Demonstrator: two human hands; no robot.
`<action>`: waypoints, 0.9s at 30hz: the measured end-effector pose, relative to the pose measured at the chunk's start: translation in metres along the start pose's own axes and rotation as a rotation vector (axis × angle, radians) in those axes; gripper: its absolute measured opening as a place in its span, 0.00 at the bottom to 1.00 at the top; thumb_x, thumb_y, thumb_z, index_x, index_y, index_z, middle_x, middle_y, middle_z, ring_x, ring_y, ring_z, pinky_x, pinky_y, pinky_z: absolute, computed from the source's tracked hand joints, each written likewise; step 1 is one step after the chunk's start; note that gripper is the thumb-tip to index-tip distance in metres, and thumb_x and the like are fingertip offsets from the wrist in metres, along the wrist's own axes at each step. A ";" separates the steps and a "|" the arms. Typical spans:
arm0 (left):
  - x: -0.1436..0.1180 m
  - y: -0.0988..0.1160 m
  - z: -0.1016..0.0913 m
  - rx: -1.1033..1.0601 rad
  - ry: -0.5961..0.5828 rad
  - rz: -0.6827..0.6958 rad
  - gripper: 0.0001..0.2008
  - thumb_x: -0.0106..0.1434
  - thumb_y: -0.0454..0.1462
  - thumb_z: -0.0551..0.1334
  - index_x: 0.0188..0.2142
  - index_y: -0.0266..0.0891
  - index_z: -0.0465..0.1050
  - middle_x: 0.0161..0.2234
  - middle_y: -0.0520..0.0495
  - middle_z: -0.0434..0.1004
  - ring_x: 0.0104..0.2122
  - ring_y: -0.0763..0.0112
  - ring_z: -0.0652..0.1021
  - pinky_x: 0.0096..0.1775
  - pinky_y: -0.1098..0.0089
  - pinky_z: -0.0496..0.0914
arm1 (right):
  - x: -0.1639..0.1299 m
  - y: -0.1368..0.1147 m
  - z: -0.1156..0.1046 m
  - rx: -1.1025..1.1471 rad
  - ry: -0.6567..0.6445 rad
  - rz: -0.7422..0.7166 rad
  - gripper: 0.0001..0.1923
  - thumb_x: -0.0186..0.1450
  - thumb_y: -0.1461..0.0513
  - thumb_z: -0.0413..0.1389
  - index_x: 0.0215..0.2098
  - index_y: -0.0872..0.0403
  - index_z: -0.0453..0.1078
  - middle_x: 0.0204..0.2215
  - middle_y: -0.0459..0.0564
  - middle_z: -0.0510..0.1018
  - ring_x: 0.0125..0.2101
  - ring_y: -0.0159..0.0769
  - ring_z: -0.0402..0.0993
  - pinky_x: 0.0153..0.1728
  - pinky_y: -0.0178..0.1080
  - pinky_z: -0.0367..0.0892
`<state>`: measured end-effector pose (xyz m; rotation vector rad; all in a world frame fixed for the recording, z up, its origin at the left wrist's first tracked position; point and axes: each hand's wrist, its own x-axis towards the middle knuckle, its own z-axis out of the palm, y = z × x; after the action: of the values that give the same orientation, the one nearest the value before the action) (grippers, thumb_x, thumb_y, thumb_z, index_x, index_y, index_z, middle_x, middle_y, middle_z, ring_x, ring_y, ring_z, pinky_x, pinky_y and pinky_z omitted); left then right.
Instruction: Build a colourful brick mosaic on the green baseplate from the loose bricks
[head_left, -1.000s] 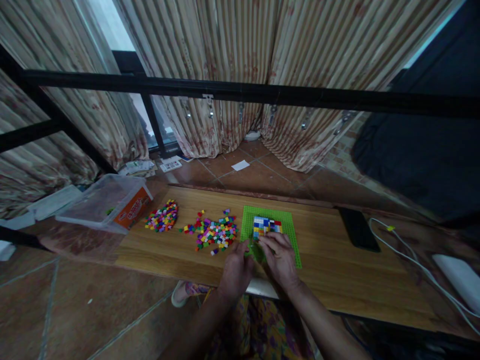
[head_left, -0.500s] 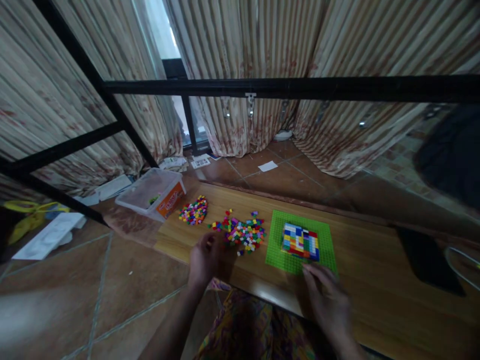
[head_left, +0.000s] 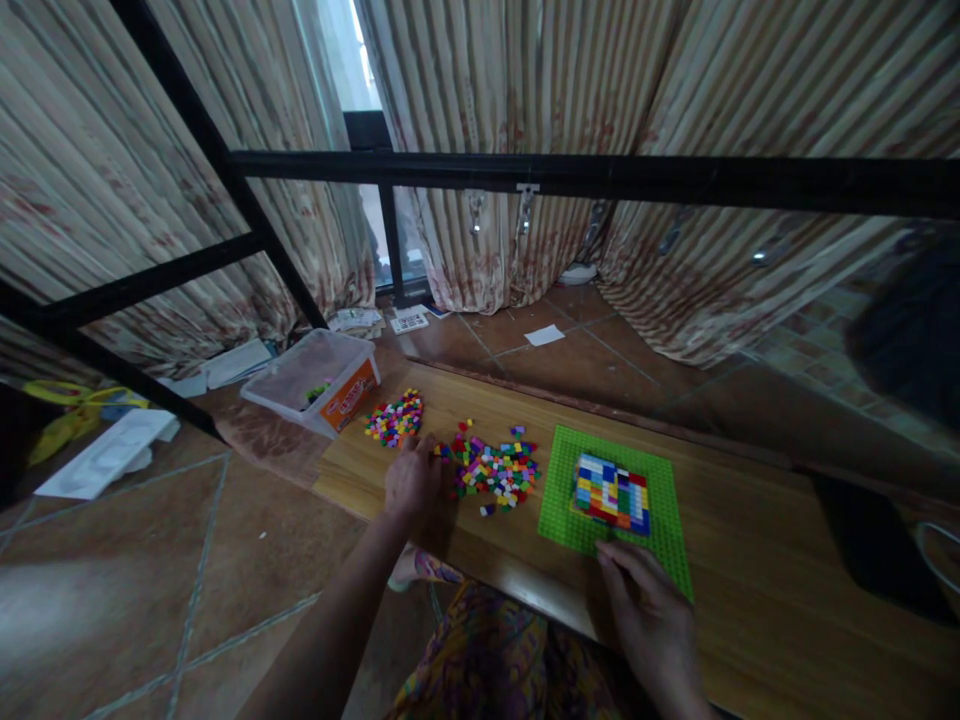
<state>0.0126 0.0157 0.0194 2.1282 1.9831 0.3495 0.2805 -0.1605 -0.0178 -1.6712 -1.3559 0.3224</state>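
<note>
Left hand [head_left: 411,482], fingers loosely spread, rests at the edge of the loose brick pile [head_left: 493,471]. Right hand [head_left: 651,622] lies open, empty, touching the green baseplate [head_left: 660,535] on the surface [head_left: 757,590].

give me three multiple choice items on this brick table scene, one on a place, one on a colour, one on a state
1. Where does the left hand rest?
A. on the table between the two loose brick piles
B. inside the plastic tub
C. on the built brick block

2. What colour is the baseplate?
A. blue
B. green
C. grey

3. How does the brick block stand?
A. scattered in pieces over the floor
B. held up in the air
C. set on the baseplate, no hand on it

Answers
1. A: the hand lies on the wooden table with the small pile beyond it and the large pile beside it.
2. B: the plate is bright green around the block.
3. C: the block sits flat on the plate, and the right hand is at the plate's near edge, short of it.
</note>
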 end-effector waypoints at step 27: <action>-0.088 0.085 -0.011 -0.818 -0.265 0.444 0.11 0.63 0.35 0.57 0.45 0.43 0.74 0.40 0.47 0.78 0.38 0.71 0.77 0.41 0.71 0.71 | 0.026 -0.071 0.035 0.532 -0.162 0.275 0.08 0.61 0.57 0.57 0.32 0.53 0.72 0.27 0.46 0.77 0.29 0.33 0.74 0.30 0.34 0.70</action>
<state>0.0834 -0.0784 0.0542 1.8808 0.9487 0.7464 0.2209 -0.1238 0.0274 -1.3926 -1.0285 0.9115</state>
